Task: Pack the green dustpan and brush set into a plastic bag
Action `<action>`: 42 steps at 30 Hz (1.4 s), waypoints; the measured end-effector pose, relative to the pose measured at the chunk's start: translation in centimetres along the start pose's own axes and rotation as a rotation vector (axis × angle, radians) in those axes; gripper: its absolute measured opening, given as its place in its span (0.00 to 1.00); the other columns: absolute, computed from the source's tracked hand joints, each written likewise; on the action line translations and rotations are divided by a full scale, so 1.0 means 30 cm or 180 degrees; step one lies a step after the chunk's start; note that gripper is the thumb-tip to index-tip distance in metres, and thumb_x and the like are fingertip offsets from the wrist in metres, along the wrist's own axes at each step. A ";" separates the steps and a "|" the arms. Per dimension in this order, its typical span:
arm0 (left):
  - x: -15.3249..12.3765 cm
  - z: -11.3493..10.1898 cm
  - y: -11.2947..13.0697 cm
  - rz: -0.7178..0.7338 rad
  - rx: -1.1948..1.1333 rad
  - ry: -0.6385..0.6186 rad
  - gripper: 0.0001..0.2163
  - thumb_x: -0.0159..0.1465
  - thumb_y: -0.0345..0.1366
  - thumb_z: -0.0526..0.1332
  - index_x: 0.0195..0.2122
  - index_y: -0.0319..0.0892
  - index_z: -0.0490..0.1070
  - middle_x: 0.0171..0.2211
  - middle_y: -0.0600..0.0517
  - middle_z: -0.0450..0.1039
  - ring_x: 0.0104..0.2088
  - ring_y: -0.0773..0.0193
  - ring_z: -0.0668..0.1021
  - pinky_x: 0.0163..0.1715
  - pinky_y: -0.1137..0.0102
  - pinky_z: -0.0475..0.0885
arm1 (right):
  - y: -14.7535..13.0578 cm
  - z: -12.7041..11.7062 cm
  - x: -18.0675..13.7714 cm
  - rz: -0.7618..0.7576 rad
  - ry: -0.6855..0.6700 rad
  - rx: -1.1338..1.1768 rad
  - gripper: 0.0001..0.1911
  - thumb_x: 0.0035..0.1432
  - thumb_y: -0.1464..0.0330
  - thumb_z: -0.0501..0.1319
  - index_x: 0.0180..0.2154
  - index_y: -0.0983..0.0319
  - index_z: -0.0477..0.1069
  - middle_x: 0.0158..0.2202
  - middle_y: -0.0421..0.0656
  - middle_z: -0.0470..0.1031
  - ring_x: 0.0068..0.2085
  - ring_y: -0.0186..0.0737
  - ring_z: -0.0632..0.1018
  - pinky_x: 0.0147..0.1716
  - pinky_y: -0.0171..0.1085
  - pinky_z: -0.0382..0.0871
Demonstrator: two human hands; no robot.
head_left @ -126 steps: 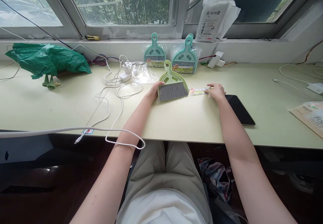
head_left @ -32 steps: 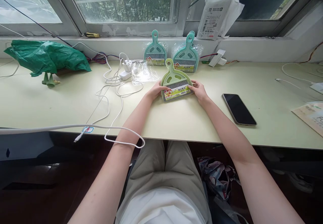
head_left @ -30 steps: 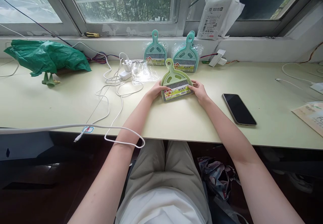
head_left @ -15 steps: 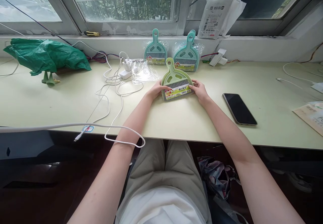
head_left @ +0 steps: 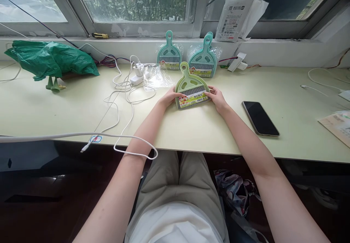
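Note:
A light green mini dustpan with a grey brush (head_left: pixel 190 86) lies on the pale desk (head_left: pixel 207 126) in front of me. A colourful paper label (head_left: pixel 193 99) stretches across its bristles. My left hand (head_left: pixel 170 97) grips the dustpan's left edge, thumb on the label's left end. My right hand (head_left: pixel 217 97) holds the right edge, fingers pinching the label's right end. Behind it, two teal dustpan sets in clear wrap (head_left: pixel 168 55) (head_left: pixel 203 60) lean against the window sill.
A black phone (head_left: pixel 260 118) lies right of my right hand. White charger cables (head_left: pixel 124 89) and an empty clear bag (head_left: pixel 155 77) lie at the left, a green plastic bag (head_left: pixel 49 58) further left. A white parcel (head_left: pixel 236 13) stands on the sill. Paper (head_left: pixel 337 122) sits far right.
Earlier my right hand lay on the label on the desk beside the brush. Now the label lies across the bristles and both hands hold its ends. In the last second, almost nothing moved.

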State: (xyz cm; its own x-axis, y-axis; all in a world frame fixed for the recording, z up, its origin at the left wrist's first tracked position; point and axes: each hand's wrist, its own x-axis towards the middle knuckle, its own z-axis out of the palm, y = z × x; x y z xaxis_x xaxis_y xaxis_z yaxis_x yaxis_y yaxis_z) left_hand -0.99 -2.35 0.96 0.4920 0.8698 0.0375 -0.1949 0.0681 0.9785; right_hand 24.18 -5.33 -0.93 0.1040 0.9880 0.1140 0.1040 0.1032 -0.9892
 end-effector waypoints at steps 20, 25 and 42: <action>-0.001 0.001 -0.003 -0.0003 -0.0014 -0.0061 0.30 0.45 0.27 0.71 0.51 0.41 0.68 0.48 0.43 0.78 0.51 0.46 0.79 0.56 0.53 0.73 | 0.017 0.003 0.014 0.0052 0.0197 0.0103 0.21 0.49 0.63 0.68 0.46 0.56 0.71 0.41 0.42 0.80 0.46 0.46 0.80 0.47 0.47 0.77; 0.023 -0.010 -0.016 0.0197 -0.0169 0.0130 0.31 0.47 0.28 0.70 0.54 0.43 0.68 0.47 0.46 0.78 0.50 0.48 0.80 0.56 0.53 0.72 | -0.029 -0.009 -0.011 0.0030 -0.0112 0.0295 0.27 0.54 0.46 0.62 0.51 0.52 0.70 0.49 0.41 0.80 0.50 0.45 0.80 0.48 0.45 0.76; 0.026 0.060 -0.008 0.0589 -0.0203 0.0126 0.30 0.50 0.33 0.72 0.55 0.43 0.68 0.47 0.47 0.77 0.52 0.52 0.78 0.56 0.56 0.72 | -0.065 0.138 -0.075 0.0233 -0.0139 0.0923 0.15 0.54 0.58 0.69 0.40 0.59 0.74 0.39 0.42 0.83 0.37 0.39 0.83 0.38 0.37 0.80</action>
State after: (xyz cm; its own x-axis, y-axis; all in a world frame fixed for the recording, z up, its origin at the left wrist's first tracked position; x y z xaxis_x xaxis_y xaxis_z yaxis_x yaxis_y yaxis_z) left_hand 0.99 -2.56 1.12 0.4094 0.8887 0.2063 -0.3328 -0.0651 0.9407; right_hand 19.63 -7.27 0.37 0.0576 0.9974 0.0434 -0.1896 0.0536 -0.9804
